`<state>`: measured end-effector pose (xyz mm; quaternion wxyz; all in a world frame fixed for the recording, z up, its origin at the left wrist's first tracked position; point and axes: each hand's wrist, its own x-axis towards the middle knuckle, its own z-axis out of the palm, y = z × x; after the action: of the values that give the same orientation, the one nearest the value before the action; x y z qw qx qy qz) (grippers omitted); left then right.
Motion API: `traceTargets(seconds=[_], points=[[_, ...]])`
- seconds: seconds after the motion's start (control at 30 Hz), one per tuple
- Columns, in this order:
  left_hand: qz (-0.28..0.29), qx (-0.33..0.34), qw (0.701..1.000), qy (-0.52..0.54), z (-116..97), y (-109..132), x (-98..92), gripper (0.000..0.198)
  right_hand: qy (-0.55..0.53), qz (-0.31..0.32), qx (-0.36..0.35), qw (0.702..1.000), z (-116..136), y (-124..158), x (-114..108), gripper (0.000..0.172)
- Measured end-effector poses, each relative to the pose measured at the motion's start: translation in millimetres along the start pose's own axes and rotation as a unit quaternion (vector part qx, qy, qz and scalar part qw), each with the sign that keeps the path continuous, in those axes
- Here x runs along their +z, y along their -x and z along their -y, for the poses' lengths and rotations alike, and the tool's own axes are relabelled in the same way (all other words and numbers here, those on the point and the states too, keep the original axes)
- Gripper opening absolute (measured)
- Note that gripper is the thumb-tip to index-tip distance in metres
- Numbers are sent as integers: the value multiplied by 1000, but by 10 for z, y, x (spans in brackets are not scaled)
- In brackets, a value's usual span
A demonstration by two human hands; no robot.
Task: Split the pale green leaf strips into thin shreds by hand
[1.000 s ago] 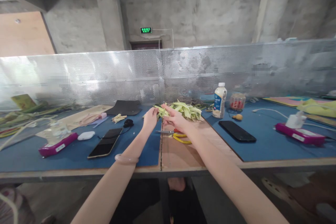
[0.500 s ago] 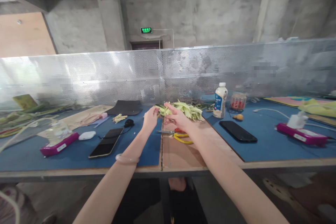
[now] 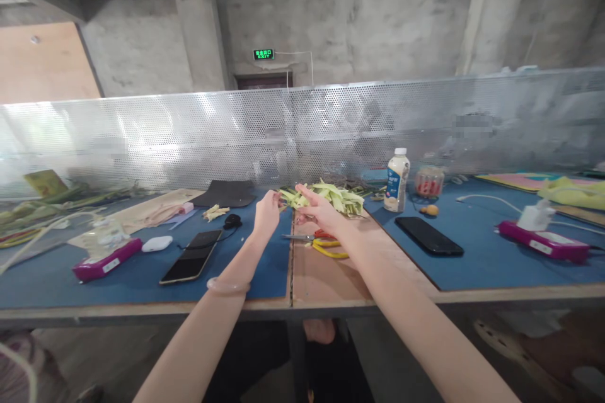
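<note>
A pile of pale green leaf strips (image 3: 335,196) lies at the far middle of the bench. My left hand (image 3: 267,214) pinches the end of one strip at the pile's left edge, its fingers closed. My right hand (image 3: 319,211) rests against the same strips beside it, index finger stretched out and the other fingers curled around them. Yellow-handled scissors (image 3: 321,243) lie on the brown board (image 3: 321,271) just below my right hand.
A black phone (image 3: 190,257), a white earbud case (image 3: 157,243) and a magenta wipes pack (image 3: 99,261) lie to the left. A drink bottle (image 3: 396,180), another phone (image 3: 429,236) and a second magenta pack (image 3: 543,240) are to the right. A perforated metal screen (image 3: 189,132) closes the back.
Both hands stay at the leaf pile. My left hand has shifted slightly left and up, drawing on a strip; my right hand has barely moved.
</note>
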<state>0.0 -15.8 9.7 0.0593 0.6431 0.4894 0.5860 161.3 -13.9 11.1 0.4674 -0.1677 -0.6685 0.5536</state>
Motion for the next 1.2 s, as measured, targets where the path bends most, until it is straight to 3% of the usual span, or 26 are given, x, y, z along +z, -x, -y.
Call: traceTargets(seconds=[0.17,0.33,0.6,0.77,1.07,1.2], points=[[-23,3,1000,-13,24,-19,-3,26,-4,4,5,1000,-3,-3,-4,76],[22,1,999,23,-15,-8,-62,21,-2,0,13,1000,11,6,-34,72],[76,59,995,-17,-18,5,-97,22,1,-14,4,1000,7,11,-69,74],[99,59,993,-39,-2,15,-68,26,-2,-29,5,1000,-3,-3,-112,79],[28,48,996,-73,96,-18,-32,26,21,-22,-14,999,23,-5,-75,75],[24,23,993,-116,107,-29,-26,28,31,-30,-10,999,30,-1,-63,75]])
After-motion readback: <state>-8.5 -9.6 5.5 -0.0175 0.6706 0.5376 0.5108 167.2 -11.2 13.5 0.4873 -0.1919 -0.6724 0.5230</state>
